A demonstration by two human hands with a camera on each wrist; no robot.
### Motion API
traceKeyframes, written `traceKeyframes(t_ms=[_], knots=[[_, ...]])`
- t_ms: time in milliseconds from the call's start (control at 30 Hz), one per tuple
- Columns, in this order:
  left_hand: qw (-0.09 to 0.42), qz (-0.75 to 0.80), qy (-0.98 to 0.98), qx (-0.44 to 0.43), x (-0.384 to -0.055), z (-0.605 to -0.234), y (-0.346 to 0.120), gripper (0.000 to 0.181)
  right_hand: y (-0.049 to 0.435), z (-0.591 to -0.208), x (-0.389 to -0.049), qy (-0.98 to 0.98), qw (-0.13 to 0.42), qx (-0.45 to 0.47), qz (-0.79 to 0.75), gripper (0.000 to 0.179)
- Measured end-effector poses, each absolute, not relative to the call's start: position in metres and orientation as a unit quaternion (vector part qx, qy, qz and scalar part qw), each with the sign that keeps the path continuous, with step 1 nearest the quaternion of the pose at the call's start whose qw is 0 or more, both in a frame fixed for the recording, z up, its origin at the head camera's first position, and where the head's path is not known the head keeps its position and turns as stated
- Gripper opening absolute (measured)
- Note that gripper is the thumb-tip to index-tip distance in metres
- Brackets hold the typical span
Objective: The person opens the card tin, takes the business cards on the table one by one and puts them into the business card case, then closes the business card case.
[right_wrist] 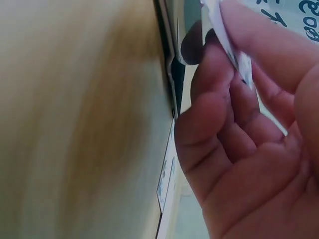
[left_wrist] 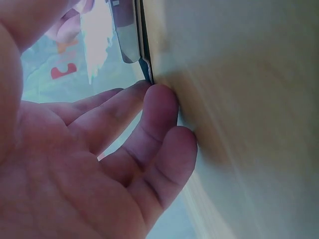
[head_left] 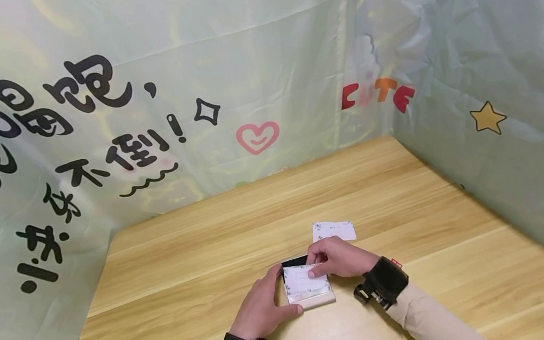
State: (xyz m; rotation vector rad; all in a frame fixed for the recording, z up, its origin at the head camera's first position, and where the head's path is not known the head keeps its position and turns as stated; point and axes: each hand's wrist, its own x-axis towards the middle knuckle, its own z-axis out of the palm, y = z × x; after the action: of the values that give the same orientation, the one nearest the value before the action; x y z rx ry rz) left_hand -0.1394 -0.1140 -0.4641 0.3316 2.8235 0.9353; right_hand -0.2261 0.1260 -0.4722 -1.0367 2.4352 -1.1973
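A flat, silvery card case with a dark interior lies unfolded on the table. My left hand holds it at its left side, thumb by the near corner and index fingertip by the far one. A white card with a leafy printed border is over the case's near half. My right hand pinches this card between thumb and fingers at its right part. In the right wrist view the card is tilted up off the table. A second leafy-bordered card lies flat beyond the right hand.
The wooden table meets a printed cloth backdrop at the back and on both sides. Black wrist cameras are strapped to both wrists.
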Motion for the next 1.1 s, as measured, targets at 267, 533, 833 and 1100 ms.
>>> traceKeyframes(t_ms=[267, 533, 833, 1100], knots=[[0.066, 0.311, 0.939, 0.128, -0.1392, -0.4645, -0.1152, 0.092, 0.1269, -0.4690, -0.2242, 0.825, 0.134, -0.368, -0.407, 0.008], [0.068, 0.312, 0.938, 0.138, -0.1398, -0.4635, -0.1142, 0.080, 0.1268, -0.4725, -0.2259, 0.807, 0.142, -0.387, -0.423, 0.007], [0.067, 0.314, 0.936, 0.146, -0.1404, -0.4641, -0.1156, 0.065, 0.1260, -0.4707, -0.2243, 0.828, 0.150, -0.368, -0.397, 0.016], [0.064, 0.300, 0.939, 0.154, -0.1407, -0.4645, -0.1145, 0.058, 0.1333, -0.4674, -0.2252, 0.835, 0.161, -0.354, -0.390, 0.012]])
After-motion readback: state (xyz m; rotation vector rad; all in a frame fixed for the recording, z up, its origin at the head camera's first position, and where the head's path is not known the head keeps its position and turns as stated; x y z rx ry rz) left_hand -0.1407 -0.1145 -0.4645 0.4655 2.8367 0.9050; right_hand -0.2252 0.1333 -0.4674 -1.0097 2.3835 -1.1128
